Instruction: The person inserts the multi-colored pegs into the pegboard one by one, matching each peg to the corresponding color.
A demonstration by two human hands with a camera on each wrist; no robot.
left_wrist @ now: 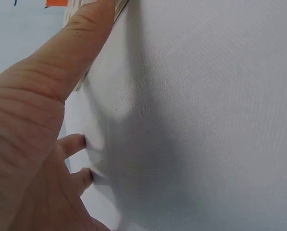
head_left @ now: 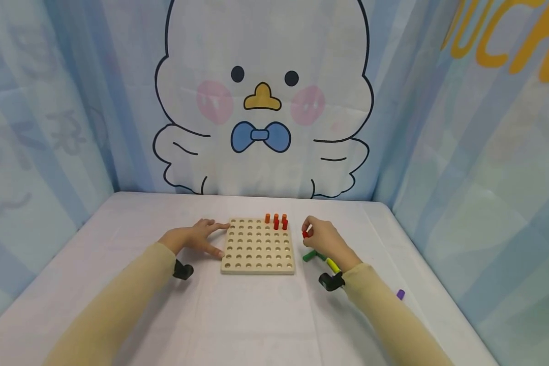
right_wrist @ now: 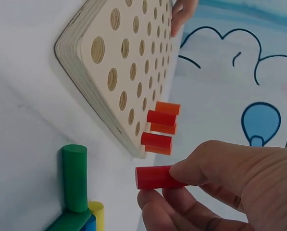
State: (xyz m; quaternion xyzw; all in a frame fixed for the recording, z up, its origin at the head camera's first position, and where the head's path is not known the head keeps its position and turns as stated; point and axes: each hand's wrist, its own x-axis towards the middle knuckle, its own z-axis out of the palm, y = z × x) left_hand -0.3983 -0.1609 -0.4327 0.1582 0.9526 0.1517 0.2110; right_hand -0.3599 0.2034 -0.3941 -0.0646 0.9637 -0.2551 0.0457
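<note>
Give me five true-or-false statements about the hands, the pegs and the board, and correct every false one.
1. The right hand pinches a red peg. True.
2. The left hand holds a peg. False: the left hand holds no peg; its thumb touches the left edge of the board.
3. Three orange pegs stand in the board's far row. True.
4. Two other red pegs lie loose on the table. False: these two red pegs stand in the board, near its far right corner.
5. A purple peg is on the table, off the board. True.
</note>
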